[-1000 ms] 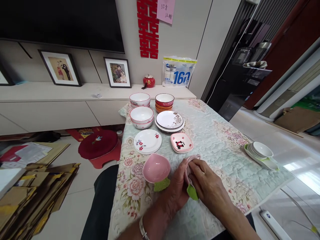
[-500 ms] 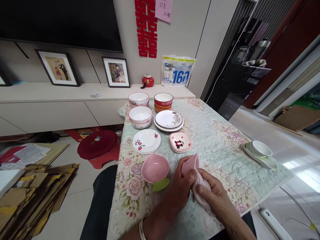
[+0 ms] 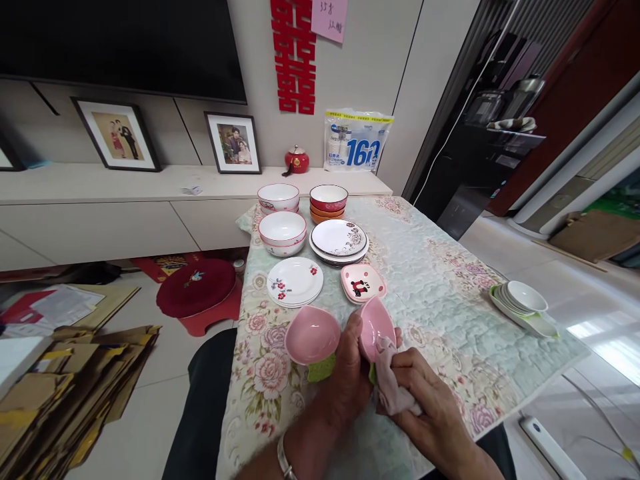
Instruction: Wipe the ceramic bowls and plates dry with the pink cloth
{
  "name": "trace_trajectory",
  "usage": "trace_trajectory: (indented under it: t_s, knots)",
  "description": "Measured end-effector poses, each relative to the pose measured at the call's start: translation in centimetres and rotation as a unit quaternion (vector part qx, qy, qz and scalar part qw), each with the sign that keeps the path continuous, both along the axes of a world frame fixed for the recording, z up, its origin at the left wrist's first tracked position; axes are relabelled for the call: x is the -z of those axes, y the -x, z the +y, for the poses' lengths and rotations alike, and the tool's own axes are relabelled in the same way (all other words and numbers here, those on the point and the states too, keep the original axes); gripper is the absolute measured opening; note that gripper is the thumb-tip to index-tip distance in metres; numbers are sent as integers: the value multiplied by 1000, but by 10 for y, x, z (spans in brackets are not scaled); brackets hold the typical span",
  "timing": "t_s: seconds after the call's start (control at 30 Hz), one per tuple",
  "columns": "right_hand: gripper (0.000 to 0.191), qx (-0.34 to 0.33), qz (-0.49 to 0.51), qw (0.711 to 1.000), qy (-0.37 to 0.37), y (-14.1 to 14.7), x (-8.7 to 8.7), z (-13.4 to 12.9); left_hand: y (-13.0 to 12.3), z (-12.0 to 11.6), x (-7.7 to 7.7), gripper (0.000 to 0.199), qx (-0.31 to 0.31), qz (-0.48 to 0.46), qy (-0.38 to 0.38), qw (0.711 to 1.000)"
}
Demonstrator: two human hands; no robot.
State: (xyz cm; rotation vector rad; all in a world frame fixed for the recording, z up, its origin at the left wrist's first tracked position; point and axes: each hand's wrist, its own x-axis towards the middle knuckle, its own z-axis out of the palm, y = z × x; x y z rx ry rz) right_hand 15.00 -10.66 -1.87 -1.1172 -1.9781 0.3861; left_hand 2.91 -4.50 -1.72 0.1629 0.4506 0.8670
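Observation:
My left hand (image 3: 351,363) grips a small pink bowl (image 3: 375,325) by its left side, tilted so that its inside faces me; a bit of green shows at its lower edge. In my right hand (image 3: 429,393) a pale pink cloth (image 3: 391,379) is bunched, and it touches the bowl's lower rim. A second pink bowl (image 3: 313,335) with a green leaf-shaped handle (image 3: 321,369) rests on the table just left of my left hand. Square pink dishes (image 3: 363,283) with a cartoon figure lie stacked beyond my hands.
Flowered plates (image 3: 295,281), brown-patterned plates (image 3: 339,238), white bowls (image 3: 283,229) and a red-and-orange bowl stack (image 3: 329,198) stand toward the far end. Small white bowls (image 3: 525,297) sit on a dish at the right edge. A red stool (image 3: 197,290) is left of the table.
The held pink bowl has turned from edge-on to show its inside. The cloth, wrapped round the bowl before, is now bunched at its lower rim in my right hand.

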Motion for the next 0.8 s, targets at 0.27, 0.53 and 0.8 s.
trace_trajectory:
  t_s: [0.27,0.53,0.8]
  knots:
    - [21,29,-55,998,22,-22,21,-4,5,7,1,80,-79,-54,4,995]
    - [70,45,-141,982,117,-12,25,9,10,5,-3,82,-48,-93,-9,994]
    - [25,109,69,975,179,-16,-11,4,8,6,0,89,-57,-20,-39,997]
